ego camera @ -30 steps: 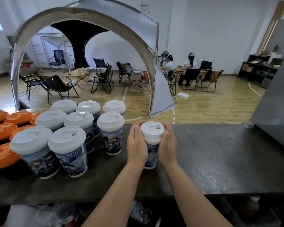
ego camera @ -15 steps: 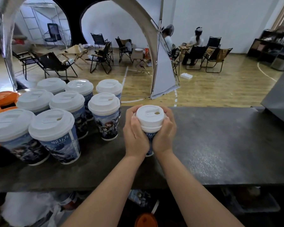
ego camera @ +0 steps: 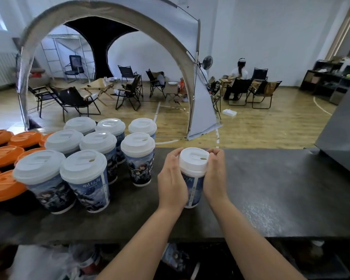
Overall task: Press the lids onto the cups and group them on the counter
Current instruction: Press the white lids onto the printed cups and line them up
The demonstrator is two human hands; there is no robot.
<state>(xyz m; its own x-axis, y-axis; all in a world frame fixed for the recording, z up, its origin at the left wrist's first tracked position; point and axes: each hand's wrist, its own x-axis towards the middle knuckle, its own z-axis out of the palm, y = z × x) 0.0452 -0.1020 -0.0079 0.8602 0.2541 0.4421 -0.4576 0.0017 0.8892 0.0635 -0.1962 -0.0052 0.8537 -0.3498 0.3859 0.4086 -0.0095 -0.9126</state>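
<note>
A dark counter [ego camera: 271,188] is seen from above, with two bare forearms reaching forward onto it. A printed paper cup [ego camera: 193,188] stands upright on the counter, near its middle, and is clasped from both sides. The left hand [ego camera: 173,182] is wrapped round the cup's left side, and the right hand [ego camera: 215,176] round its right side, with the fingers of both curled up to the rim of the white lid [ego camera: 194,160] seated on top. A small sip hole is visible in the lid.

To the left, apart from the held cup, a group of eight lidded cups [ego camera: 101,158] is arranged in rows on the counter, standing close together. Further left, orange lids [ego camera: 2,156] are laid out at the counter's edge.

Beyond the counter, a grey arched tent [ego camera: 198,110], folding chairs [ego camera: 129,91] and a seated person [ego camera: 239,71] are seen on a wooden floor.
</note>
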